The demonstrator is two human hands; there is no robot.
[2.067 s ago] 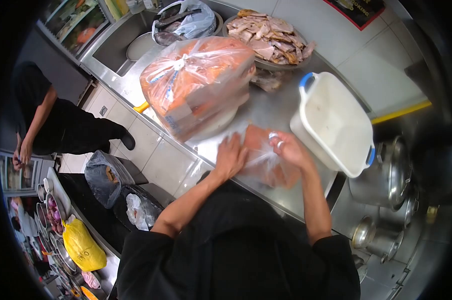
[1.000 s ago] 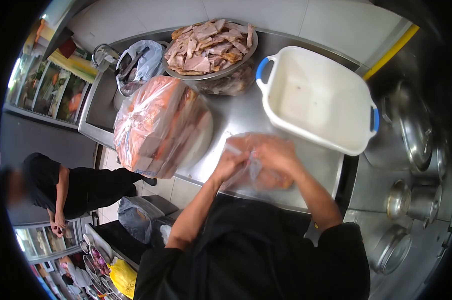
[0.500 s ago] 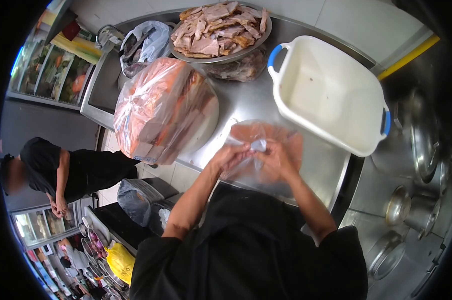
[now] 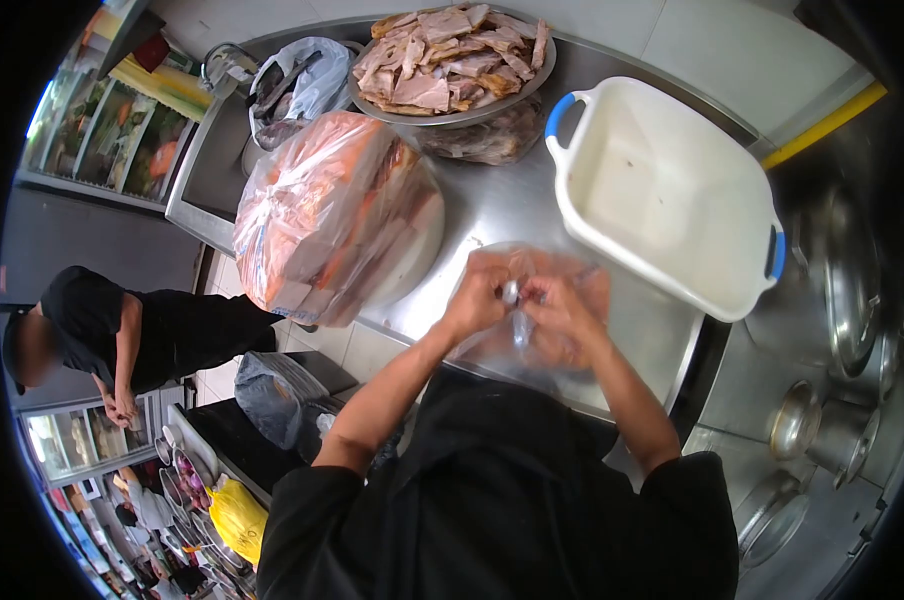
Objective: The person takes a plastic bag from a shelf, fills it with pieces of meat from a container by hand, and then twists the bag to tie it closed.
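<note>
A clear plastic bag (image 4: 584,278) with orange-pink contents, probably meat, lies on the steel table (image 4: 482,195) close to my body. Both hands are over it at its gathered neck. My left hand (image 4: 479,303) is closed on the left side of the neck. From the right, my right hand (image 4: 560,308) pinches the same gathered plastic. A whitish twist of the bag shows between the fingertips, slightly blurred. Left of my hands stands a large clear bag of orange-pink slabs (image 4: 322,215) on a pale round base.
A white tub (image 4: 672,190) with blue handles stands at right. Behind are a metal bowl of sliced meat (image 4: 447,65) and a grey plastic bag (image 4: 317,80). A co-worker in black (image 4: 152,320) stands at left. Metal pots (image 4: 822,290) are at far right.
My hands have drawn the bag's neck tighter, and my left hand has turned and risen slightly. The whole view has shifted a little.
</note>
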